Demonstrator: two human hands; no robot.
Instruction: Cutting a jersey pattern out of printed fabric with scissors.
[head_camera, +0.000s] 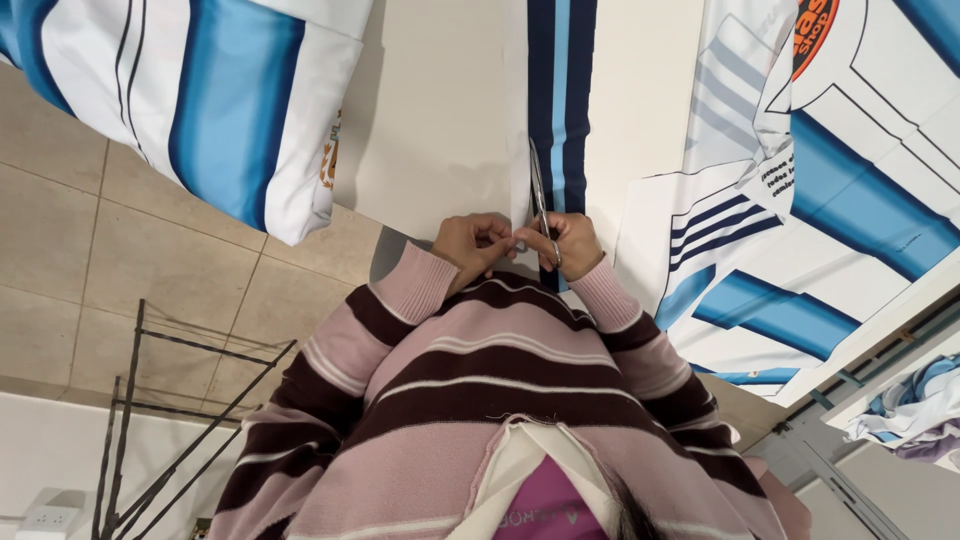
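Note:
My right hand (568, 243) is closed around the handles of metal scissors (538, 185), whose blades point away from me along the edge of a long strip printed with navy and light-blue stripes (560, 100). Close beside it, my left hand (474, 243) pinches the white sheet edge (519, 215) just left of the blades. Both hands sit at the near edge of a white table (440, 120). My pink and dark striped sleeves lead up to them.
Printed sheets with blue, white and navy stripes hang over the table at the left (215, 110) and lie at the right (810, 200). A black metal frame (170, 400) stands on the beige tiled floor (70, 250) at lower left.

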